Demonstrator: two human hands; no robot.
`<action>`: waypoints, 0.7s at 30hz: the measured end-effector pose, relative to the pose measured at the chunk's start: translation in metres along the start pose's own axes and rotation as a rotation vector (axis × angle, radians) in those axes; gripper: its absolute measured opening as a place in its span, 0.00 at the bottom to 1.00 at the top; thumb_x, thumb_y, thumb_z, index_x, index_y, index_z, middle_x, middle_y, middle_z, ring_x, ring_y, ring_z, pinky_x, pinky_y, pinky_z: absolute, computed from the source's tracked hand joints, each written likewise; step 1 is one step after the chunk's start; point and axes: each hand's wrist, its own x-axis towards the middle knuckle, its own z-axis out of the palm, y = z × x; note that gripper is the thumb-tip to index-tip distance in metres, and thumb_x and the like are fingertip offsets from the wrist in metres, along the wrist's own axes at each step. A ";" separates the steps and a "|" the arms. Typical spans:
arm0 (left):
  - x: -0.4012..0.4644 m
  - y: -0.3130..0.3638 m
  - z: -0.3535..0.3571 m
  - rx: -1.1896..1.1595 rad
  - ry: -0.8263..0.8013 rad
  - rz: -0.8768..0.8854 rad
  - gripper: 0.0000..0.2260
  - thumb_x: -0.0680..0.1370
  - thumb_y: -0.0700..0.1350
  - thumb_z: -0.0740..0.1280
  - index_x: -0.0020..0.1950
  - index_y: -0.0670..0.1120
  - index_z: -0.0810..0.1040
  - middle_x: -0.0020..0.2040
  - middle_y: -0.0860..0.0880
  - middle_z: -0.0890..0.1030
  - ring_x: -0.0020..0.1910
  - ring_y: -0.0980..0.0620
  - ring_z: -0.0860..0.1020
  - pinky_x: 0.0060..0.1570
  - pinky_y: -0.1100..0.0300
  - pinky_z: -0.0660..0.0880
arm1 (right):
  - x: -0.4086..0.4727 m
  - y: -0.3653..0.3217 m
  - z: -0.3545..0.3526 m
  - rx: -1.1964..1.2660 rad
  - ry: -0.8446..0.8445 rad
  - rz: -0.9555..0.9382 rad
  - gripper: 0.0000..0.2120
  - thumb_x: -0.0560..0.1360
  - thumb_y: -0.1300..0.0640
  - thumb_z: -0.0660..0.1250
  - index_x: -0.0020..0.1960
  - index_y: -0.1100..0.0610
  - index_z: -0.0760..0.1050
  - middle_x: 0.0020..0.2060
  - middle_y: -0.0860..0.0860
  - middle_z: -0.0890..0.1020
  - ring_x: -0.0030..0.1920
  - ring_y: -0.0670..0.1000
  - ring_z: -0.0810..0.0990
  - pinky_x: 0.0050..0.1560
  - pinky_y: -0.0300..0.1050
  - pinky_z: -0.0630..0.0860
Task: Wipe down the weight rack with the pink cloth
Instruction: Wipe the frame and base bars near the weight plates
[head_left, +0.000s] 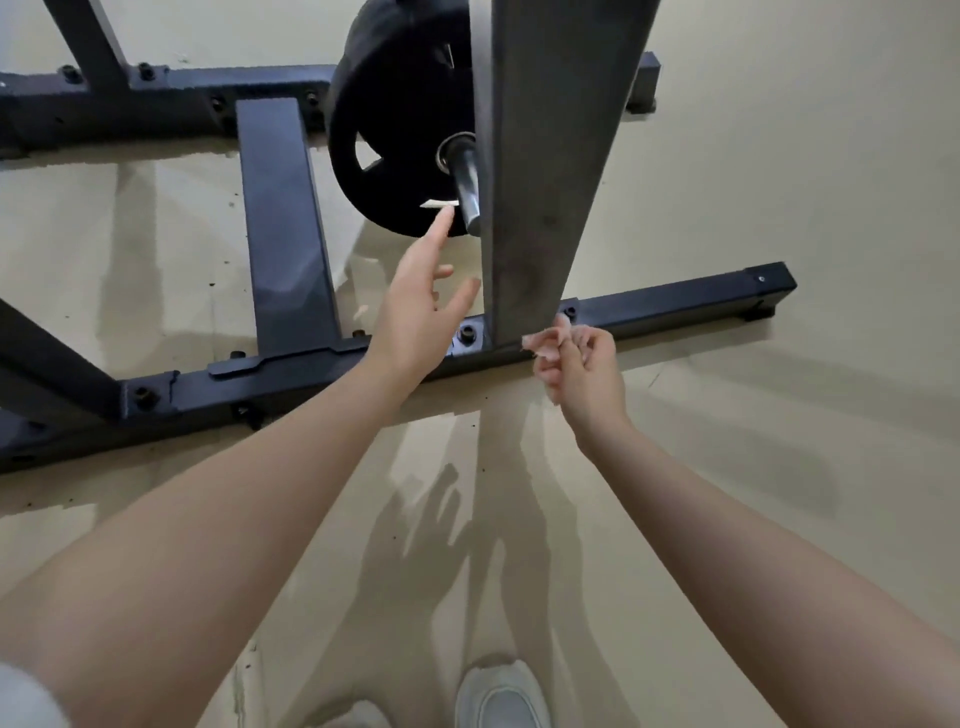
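a: where's the pink cloth (540, 347)?
b: bunched in the right hand (582, 371), fingers curled tight round it, at the foot of the weight rack (540, 156) upright, just above the base bar (675, 306)

a: and the left hand (421, 306)?
b: fingers spread and holding nothing, reaching toward the black weight plate (395, 119) on its steel peg (467, 182), left of the upright

a: anything else around?
b: beige floor (779, 467) with hand shadows, a white shoe (498, 696) at the bottom edge
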 end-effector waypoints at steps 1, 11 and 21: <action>0.000 0.003 0.003 -0.004 -0.017 0.013 0.29 0.79 0.44 0.63 0.76 0.57 0.54 0.63 0.65 0.63 0.57 0.63 0.71 0.49 0.70 0.72 | 0.002 -0.008 -0.003 0.008 0.013 0.025 0.12 0.82 0.50 0.56 0.53 0.60 0.66 0.49 0.58 0.82 0.33 0.44 0.74 0.27 0.33 0.67; 0.014 -0.008 0.038 -0.014 -0.031 -0.179 0.37 0.76 0.45 0.69 0.77 0.50 0.48 0.72 0.51 0.65 0.71 0.56 0.62 0.66 0.61 0.62 | 0.044 -0.009 -0.033 -0.233 0.054 -0.031 0.03 0.82 0.56 0.56 0.55 0.54 0.64 0.43 0.43 0.73 0.41 0.40 0.75 0.31 0.26 0.71; 0.019 -0.051 0.088 0.246 0.117 -0.424 0.23 0.75 0.48 0.70 0.67 0.51 0.65 0.49 0.62 0.75 0.45 0.62 0.73 0.40 0.78 0.66 | 0.163 0.040 -0.028 -0.861 -0.429 -0.336 0.04 0.78 0.63 0.57 0.50 0.55 0.64 0.38 0.46 0.70 0.34 0.45 0.69 0.34 0.38 0.65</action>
